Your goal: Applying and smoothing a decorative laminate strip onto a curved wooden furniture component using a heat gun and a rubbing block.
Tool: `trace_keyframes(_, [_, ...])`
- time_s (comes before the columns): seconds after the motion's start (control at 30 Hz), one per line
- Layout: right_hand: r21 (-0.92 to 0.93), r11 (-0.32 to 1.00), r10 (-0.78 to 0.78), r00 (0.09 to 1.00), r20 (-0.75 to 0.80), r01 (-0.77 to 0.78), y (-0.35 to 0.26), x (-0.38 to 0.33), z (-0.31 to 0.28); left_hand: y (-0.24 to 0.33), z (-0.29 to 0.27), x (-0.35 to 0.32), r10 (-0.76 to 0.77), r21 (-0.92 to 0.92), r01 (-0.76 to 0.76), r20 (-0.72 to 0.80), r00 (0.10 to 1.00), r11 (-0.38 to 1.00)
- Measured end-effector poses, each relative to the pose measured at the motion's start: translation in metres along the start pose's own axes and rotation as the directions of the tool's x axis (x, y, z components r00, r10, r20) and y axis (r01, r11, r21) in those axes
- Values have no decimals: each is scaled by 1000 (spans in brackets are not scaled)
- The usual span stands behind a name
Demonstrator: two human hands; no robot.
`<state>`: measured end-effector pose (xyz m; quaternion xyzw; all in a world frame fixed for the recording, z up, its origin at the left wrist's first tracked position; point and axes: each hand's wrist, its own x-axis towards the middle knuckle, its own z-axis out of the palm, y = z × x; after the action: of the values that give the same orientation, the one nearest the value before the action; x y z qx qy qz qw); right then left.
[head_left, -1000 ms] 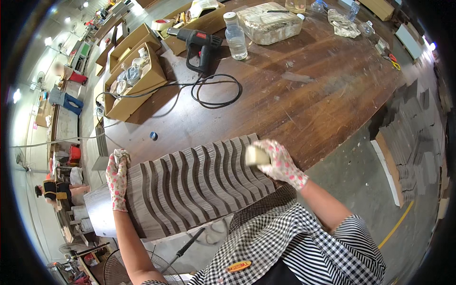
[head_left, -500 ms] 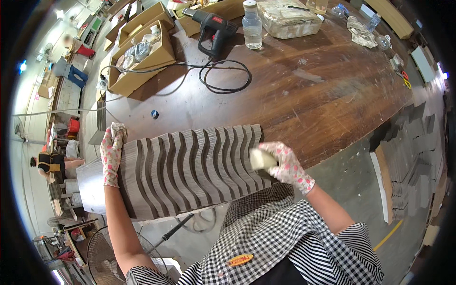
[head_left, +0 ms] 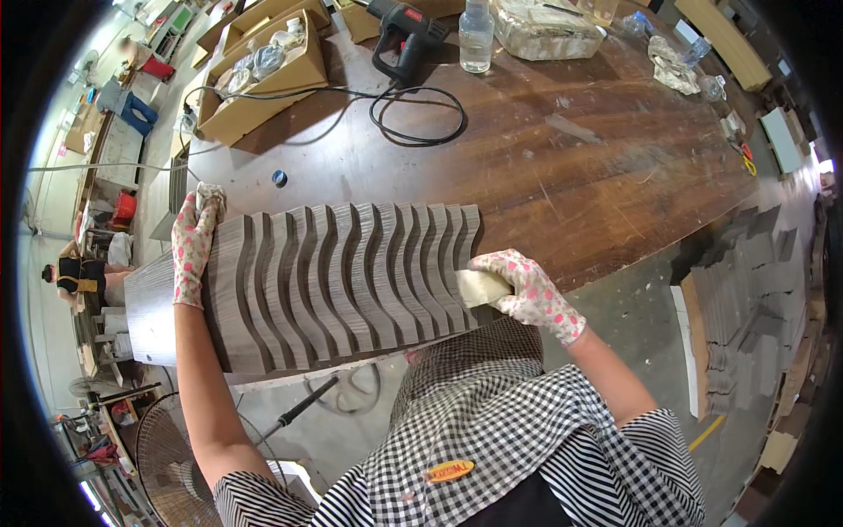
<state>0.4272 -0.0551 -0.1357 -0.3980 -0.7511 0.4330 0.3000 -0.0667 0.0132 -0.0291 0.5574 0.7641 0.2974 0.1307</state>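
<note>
A grey-brown wood-grain panel [head_left: 290, 281] with a row of raised wavy ribs lies at the table's near edge. My left hand [head_left: 191, 250], in a white glove with pink spots, rests by the panel's left end. Its fingers are closed on a crumpled whitish rag [head_left: 211, 198]. At the panel's right end, my right hand [head_left: 532, 294], in a matching glove, grips a pale cream block [head_left: 482, 287]. The block is at the outermost rib; whether it is foam or something firmer I cannot tell.
Behind the panel, a blue bottle cap [head_left: 279, 179] lies on the brown table [head_left: 562, 202]. Farther back are a heat gun [head_left: 408, 39] with a looped black cord, a cardboard box [head_left: 263, 97] and a clear bottle [head_left: 476, 39]. A fan [head_left: 171, 465] stands below left.
The whole view has shifted, so the table and panel sit higher in the picture. My right hand has moved a little toward me along the panel's right end. Both hands keep their hold.
</note>
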Motion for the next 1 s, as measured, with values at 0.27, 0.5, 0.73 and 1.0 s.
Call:
trace_keyframes(0.27, [49, 996, 63, 975, 215, -75, -2, -42, -5, -6, -3, -1, 16, 40, -17, 21, 1000, 999])
trace_keyframes(0.5, [-53, 985, -164, 986, -10, 163, 5, 17, 19, -8, 3, -2, 47, 147, -39, -53, 997, 988])
trace_keyframes(0.73, [-208, 973, -180, 902, -392, 104, 8, 59, 30, -24, 1, 4, 24, -10, -24, -33, 999, 1000])
trace_keyframes(1.0, [-36, 989, -135, 976, 171, 143, 0, 13, 15, -5, -1, -4, -17, 87, 17, -1, 1000, 996])
